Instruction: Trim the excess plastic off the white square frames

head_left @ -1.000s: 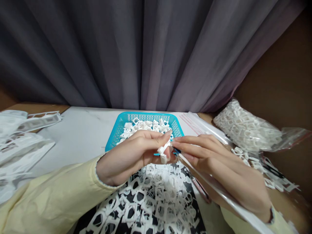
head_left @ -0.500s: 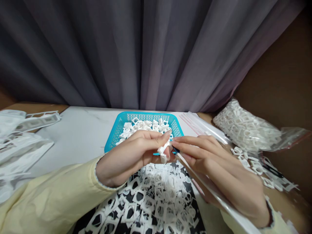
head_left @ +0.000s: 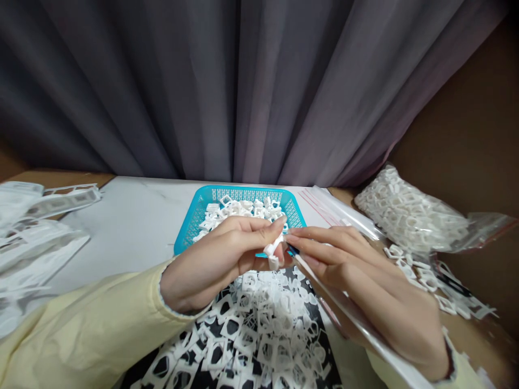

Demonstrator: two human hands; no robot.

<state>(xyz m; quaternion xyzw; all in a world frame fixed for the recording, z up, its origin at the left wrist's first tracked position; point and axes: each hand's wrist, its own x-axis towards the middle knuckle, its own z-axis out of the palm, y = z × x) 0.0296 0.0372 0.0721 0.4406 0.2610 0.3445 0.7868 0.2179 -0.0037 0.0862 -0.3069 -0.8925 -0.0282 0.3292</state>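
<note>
My left hand (head_left: 221, 259) is closed around a small white plastic piece (head_left: 272, 253), pinched between thumb and fingers above a dark surface. My right hand (head_left: 365, 281) meets it from the right, its fingers pressed together on a thin dark-tipped tool (head_left: 293, 249) whose tip touches the white piece. A long clear strip (head_left: 357, 319) runs under my right hand towards the lower right. Below both hands lies a heap of white plastic frames (head_left: 259, 329) on a black mat. Just behind the hands stands a blue basket (head_left: 194, 216) holding several white pieces.
A clear bag full of white pieces (head_left: 405, 216) lies at the right, with loose white frames (head_left: 438, 286) scattered beside it. Flat white packets (head_left: 36, 237) are stacked at the left. A grey curtain (head_left: 243, 86) hangs behind the white table (head_left: 130, 227).
Almost nothing has shifted; both hands stay together on the white piece, with only slight finger movement.
</note>
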